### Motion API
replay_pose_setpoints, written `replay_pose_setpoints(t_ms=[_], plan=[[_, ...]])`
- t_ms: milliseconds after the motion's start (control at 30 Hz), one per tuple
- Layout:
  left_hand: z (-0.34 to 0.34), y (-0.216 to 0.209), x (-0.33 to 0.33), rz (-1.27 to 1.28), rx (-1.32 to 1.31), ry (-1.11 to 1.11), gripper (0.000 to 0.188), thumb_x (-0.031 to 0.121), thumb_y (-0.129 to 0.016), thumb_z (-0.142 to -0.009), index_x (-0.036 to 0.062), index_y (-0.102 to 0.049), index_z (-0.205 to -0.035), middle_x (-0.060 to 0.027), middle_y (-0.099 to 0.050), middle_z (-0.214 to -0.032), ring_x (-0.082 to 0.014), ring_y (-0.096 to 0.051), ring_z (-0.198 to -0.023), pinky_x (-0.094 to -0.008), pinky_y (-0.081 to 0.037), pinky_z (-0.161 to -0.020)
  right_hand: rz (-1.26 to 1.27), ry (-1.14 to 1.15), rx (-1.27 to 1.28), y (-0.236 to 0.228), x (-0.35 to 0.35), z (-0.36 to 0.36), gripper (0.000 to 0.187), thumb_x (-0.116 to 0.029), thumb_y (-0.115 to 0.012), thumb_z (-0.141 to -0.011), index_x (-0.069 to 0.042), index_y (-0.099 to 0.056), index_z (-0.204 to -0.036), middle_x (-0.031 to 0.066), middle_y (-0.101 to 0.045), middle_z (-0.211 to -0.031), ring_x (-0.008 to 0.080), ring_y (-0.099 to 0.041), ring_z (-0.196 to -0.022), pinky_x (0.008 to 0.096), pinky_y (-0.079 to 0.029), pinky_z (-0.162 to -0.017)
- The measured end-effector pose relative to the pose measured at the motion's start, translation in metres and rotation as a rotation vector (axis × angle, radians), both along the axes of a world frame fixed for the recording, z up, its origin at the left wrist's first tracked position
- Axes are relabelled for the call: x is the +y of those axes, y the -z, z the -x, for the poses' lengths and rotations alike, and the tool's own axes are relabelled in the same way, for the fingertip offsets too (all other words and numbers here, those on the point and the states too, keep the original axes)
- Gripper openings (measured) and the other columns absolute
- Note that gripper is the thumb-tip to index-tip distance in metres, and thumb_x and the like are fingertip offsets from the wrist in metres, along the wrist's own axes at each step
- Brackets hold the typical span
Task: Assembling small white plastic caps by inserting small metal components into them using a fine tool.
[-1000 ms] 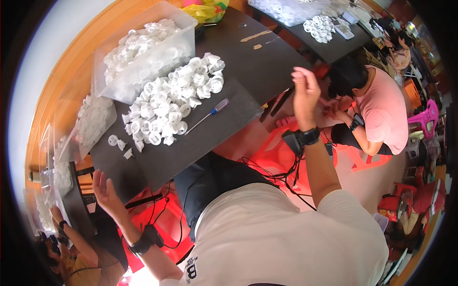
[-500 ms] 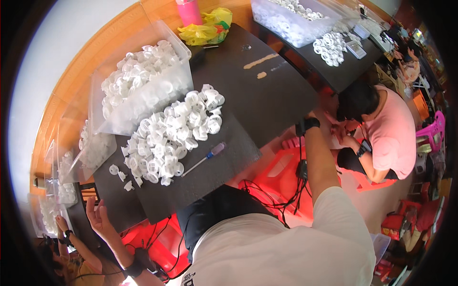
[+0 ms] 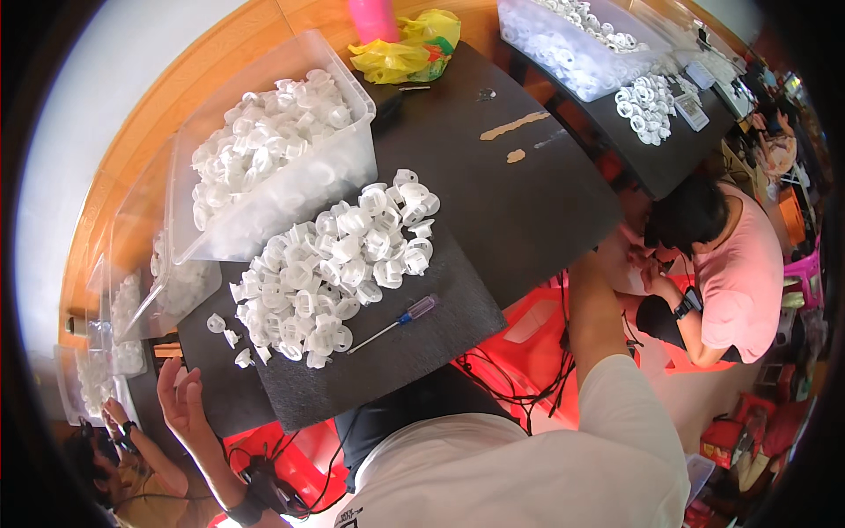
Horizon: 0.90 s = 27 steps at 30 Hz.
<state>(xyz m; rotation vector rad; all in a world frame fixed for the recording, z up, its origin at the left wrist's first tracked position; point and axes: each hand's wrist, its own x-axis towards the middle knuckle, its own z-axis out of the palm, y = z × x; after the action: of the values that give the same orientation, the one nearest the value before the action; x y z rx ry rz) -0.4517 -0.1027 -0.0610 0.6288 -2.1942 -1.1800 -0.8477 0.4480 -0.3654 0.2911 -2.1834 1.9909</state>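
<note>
At the near left edge of the table, my left hand (image 3: pixel 182 403) is raised with loosely bent fingers and nothing in it. My right forearm (image 3: pixel 596 308) reaches out to the table's right edge, where the hand itself is hidden. A heap of white, round plastic parts (image 3: pixel 330 268) lies on a dark mat (image 3: pixel 422 352) in front of me. Beside the heap rests a screwdriver (image 3: pixel 418 310) with a clear purplish handle, touched by neither hand. A few loose white parts (image 3: pixel 231 338) lie left of the heap, nearest to my left hand.
Behind the heap stands a translucent bin (image 3: pixel 352 158) full of white parts. A yellow plastic bag (image 3: pixel 387 62) and a pink container (image 3: pixel 373 19) sit at the back. A person in pink (image 3: pixel 744 273) bends forward at the right; another person (image 3: pixel 158 480) works at the lower left. Red stools (image 3: pixel 519 352) and cables are below.
The whole view has shifted, so the table and heap appear lower and further right. My right hand has gone out of sight at the table's edge. My left hand stays raised.
</note>
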Motion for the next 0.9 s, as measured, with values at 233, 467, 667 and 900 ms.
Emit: replay_pose_setpoints(t_ms=[233,467,667,900], plan=[[-0.002,-0.008,0.014,-0.012,-0.045,0.038,0.045,0.013,-0.058,-0.097,0.0021,-0.046,-0.139,-0.0073,-0.054,-0.133,-0.0164,-0.058,-0.112,-0.0307,-0.044,-0.099,0.149,0.064,-0.116,-0.013,0.011,-0.009,0.009,-0.010,-0.061,-0.088,-0.007,-0.068,-0.092,0.0020,-0.064,-0.085,0.0119,-0.059,-0.071,0.0237,-0.049,-0.061],[0.008,-0.026,0.056,-0.097,-0.004,0.282,0.045,0.016,-0.063,-0.093,0.0004,-0.048,-0.133,-0.0136,-0.056,-0.132,-0.0201,-0.061,-0.109,-0.0347,-0.047,-0.095,0.309,0.158,-0.206,-0.024,0.070,-0.052,0.009,-0.010,-0.061,-0.088,-0.007,-0.068,-0.092,0.0023,-0.064,-0.085,0.0124,-0.060,-0.073,0.0243,-0.050,-0.062],[0.056,-0.044,0.165,-0.380,-0.025,0.806,0.061,0.026,-0.074,-0.086,0.0055,-0.046,-0.136,-0.0190,-0.051,-0.137,-0.0285,-0.052,-0.127,-0.0401,-0.044,-0.100,0.670,0.017,-0.313,-0.130,0.078,-0.127,0.028,-0.023,-0.059,-0.091,-0.004,-0.062,-0.110,0.0078,-0.067,-0.094,0.0171,-0.064,-0.084,0.0312,-0.053,-0.072],[0.151,-0.029,0.295,0.146,0.057,1.299,0.085,0.022,-0.074,-0.083,0.0069,-0.025,-0.151,-0.0207,-0.025,-0.154,-0.0399,-0.024,-0.143,-0.0435,-0.030,-0.113,0.798,-0.454,-0.200,-0.250,0.051,-0.190,0.039,-0.025,-0.058,-0.088,0.001,-0.055,-0.116,0.0123,-0.066,-0.102,0.0222,-0.065,-0.088,0.0380,-0.055,-0.079]])
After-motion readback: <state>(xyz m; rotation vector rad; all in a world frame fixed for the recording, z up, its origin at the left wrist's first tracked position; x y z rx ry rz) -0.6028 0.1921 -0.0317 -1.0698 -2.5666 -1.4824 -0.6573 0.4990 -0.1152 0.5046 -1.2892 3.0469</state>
